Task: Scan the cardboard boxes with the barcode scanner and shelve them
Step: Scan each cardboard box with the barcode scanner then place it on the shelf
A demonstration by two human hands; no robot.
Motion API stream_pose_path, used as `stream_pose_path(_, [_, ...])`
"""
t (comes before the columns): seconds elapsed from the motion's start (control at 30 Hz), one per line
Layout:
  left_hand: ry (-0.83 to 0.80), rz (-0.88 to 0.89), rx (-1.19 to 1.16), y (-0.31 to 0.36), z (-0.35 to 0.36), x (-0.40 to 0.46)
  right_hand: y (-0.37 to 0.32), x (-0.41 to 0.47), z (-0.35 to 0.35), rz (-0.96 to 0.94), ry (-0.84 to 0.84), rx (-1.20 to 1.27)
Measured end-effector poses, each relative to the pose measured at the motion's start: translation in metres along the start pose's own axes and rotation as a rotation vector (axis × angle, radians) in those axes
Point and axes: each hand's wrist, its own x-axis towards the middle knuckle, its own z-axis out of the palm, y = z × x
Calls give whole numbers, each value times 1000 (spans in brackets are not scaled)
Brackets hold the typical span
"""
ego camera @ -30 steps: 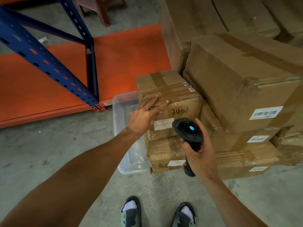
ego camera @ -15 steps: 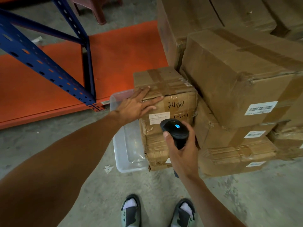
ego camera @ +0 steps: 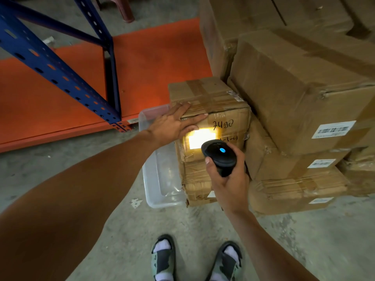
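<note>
My left hand (ego camera: pixel 172 123) lies flat with straight fingers on the top front edge of the small box (ego camera: pixel 209 102), which stands on a stack on the floor, just beside a clear tub (ego camera: pixel 160 175). My right hand (ego camera: pixel 229 183) grips the scanner (ego camera: pixel 220 156), close to the box front. A bright light falls on the label (ego camera: pixel 199 137). Bigger boxes (ego camera: pixel 300 82) are piled at the right.

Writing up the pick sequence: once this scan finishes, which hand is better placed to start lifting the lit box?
Left. The left hand already lies flat on the top box, while the right hand grips the scanner.
</note>
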Motion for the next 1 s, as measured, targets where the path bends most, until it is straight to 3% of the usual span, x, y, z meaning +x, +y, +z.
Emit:
stream_pose_path(0.7, [57,125,-65,-49,38,-46,13,-16,-16,86,84,-1])
stream_pose_path(0.87, [108,140,-76,-72,52,-96,46,-11,-35,158,127,-186])
stream_pose_path(1.0, [70,70,-93,-85,69,-117,60,18,-33,258,56,-485])
